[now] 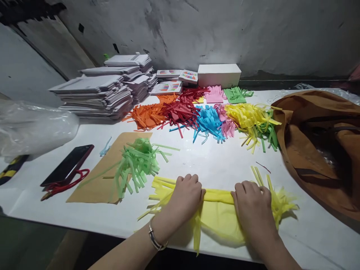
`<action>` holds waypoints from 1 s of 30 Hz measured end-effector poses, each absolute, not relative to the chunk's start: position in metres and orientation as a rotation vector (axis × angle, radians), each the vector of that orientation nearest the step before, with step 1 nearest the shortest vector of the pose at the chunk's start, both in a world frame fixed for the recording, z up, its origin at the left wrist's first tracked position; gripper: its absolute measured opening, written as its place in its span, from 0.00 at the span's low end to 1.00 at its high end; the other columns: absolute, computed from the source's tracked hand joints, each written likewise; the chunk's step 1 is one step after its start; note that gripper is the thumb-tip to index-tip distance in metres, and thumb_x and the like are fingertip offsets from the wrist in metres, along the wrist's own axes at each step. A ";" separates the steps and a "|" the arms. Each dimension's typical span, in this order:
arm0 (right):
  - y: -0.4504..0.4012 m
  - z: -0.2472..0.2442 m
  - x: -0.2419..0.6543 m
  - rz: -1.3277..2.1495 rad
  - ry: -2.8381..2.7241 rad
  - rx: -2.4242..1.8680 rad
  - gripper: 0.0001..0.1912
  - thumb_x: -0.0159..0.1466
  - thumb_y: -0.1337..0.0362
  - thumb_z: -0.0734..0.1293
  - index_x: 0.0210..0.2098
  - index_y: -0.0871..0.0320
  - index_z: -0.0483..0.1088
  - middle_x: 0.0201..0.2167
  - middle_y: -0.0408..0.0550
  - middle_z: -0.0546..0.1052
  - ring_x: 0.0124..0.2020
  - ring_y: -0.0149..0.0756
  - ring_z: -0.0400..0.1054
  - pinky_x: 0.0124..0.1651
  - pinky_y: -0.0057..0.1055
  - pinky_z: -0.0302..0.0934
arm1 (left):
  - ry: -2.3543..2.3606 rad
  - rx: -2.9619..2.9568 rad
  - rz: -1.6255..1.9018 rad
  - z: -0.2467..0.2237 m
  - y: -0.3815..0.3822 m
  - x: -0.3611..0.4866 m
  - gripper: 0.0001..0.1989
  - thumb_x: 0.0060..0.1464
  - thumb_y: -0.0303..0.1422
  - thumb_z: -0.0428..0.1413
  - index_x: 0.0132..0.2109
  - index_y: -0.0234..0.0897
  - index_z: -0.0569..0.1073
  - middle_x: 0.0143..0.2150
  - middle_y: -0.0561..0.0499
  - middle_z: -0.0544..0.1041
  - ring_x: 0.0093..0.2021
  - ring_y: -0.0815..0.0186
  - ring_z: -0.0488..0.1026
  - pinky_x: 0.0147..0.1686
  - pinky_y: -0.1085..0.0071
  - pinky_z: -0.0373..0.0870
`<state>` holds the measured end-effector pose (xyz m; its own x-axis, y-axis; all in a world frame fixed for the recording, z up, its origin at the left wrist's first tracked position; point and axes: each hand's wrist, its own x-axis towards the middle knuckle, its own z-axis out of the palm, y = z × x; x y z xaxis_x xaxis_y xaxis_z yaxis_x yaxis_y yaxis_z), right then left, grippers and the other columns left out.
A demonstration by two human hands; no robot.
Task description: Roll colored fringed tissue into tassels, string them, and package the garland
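Yellow fringed tissue paper (219, 217) lies at the table's front edge, its far side rolled or folded into a thicker band. My left hand (187, 197) is closed on the band's left part, and my right hand (251, 202) grips it farther right. Cut strips fan out beyond both hands. Part of the sheet hangs loosely toward me between my wrists. To the left, a light green bundle of tissue strips (140, 161) rests partly on a brown paper sheet (92, 183).
Behind are fringed bundles in orange (149, 115), red (181, 110), blue (209, 122) and yellow (247, 116). Paper stacks (95, 95), a white box (219, 76) and a phone (69, 165) with a red cord occupy the table. A brown bag (292, 150) sits right, plastic wrap (36, 127) left.
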<state>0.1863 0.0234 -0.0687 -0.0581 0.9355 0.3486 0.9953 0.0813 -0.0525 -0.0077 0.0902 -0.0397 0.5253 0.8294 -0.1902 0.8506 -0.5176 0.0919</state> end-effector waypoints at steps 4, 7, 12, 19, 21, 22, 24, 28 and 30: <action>0.020 -0.066 0.179 -0.208 -2.177 -1.461 0.09 0.70 0.73 0.60 0.38 0.58 0.71 0.36 0.50 0.75 0.40 0.41 0.67 0.55 0.45 0.53 | 1.429 2.564 -0.156 -0.039 0.090 -0.010 0.13 0.65 0.29 0.49 0.34 0.35 0.76 0.40 0.44 0.76 0.44 0.52 0.72 0.41 0.55 0.66; 0.019 -0.072 0.175 -0.206 -2.298 -1.343 0.13 0.68 0.77 0.58 0.34 0.60 0.72 0.29 0.48 0.72 0.34 0.40 0.64 0.48 0.40 0.55 | 1.345 2.543 -0.136 -0.034 0.089 -0.018 0.05 0.60 0.27 0.53 0.36 0.36 0.74 0.42 0.45 0.75 0.44 0.54 0.71 0.42 0.58 0.66; 0.018 -0.076 0.175 -0.257 -2.326 -1.366 0.13 0.64 0.80 0.59 0.33 0.61 0.73 0.29 0.49 0.71 0.34 0.41 0.63 0.48 0.40 0.55 | 1.341 2.572 -0.113 -0.025 0.094 -0.049 0.12 0.50 0.18 0.52 0.37 0.38 0.72 0.43 0.47 0.75 0.43 0.57 0.72 0.41 0.61 0.64; 0.018 -0.079 0.174 -0.291 -2.330 -1.370 0.14 0.61 0.81 0.59 0.33 0.62 0.73 0.29 0.49 0.71 0.34 0.41 0.62 0.47 0.41 0.56 | 1.759 2.637 -0.063 -0.008 0.116 -0.116 0.17 0.50 0.16 0.50 0.42 0.37 0.76 0.51 0.40 0.76 0.50 0.45 0.73 0.47 0.48 0.63; 0.018 -0.080 0.174 -0.274 -2.315 -1.376 0.14 0.62 0.81 0.59 0.32 0.61 0.72 0.28 0.49 0.70 0.33 0.40 0.61 0.47 0.41 0.56 | 1.773 2.743 0.194 -0.006 0.107 -0.109 0.17 0.52 0.18 0.52 0.47 0.35 0.74 0.54 0.37 0.74 0.53 0.43 0.70 0.50 0.46 0.63; 0.018 -0.080 0.174 -0.253 -2.296 -1.374 0.15 0.63 0.81 0.58 0.31 0.61 0.72 0.28 0.48 0.70 0.32 0.39 0.61 0.48 0.41 0.56 | 1.657 2.793 0.334 -0.008 0.099 -0.098 0.16 0.53 0.19 0.53 0.48 0.35 0.74 0.54 0.37 0.74 0.53 0.45 0.69 0.50 0.48 0.63; 0.019 -0.079 0.173 -0.199 -2.227 -1.350 0.14 0.66 0.80 0.58 0.31 0.61 0.71 0.27 0.47 0.70 0.32 0.37 0.61 0.48 0.40 0.56 | 1.264 2.833 0.506 -0.016 0.083 -0.069 0.14 0.55 0.22 0.55 0.48 0.37 0.72 0.50 0.42 0.75 0.49 0.52 0.70 0.47 0.56 0.65; 0.018 -0.075 0.174 -0.096 -2.158 -1.254 0.11 0.69 0.74 0.60 0.33 0.60 0.70 0.28 0.45 0.70 0.32 0.36 0.62 0.47 0.38 0.55 | 0.902 2.918 0.277 -0.043 0.063 -0.020 0.06 0.59 0.22 0.55 0.41 0.37 0.70 0.41 0.48 0.75 0.40 0.59 0.68 0.40 0.62 0.63; 0.017 -0.074 0.176 -0.106 -2.223 -1.261 0.12 0.69 0.74 0.59 0.32 0.59 0.69 0.28 0.46 0.70 0.32 0.37 0.62 0.48 0.39 0.54 | 0.870 2.941 0.230 -0.054 0.062 -0.014 0.06 0.60 0.21 0.54 0.38 0.37 0.69 0.37 0.49 0.74 0.38 0.60 0.66 0.39 0.62 0.62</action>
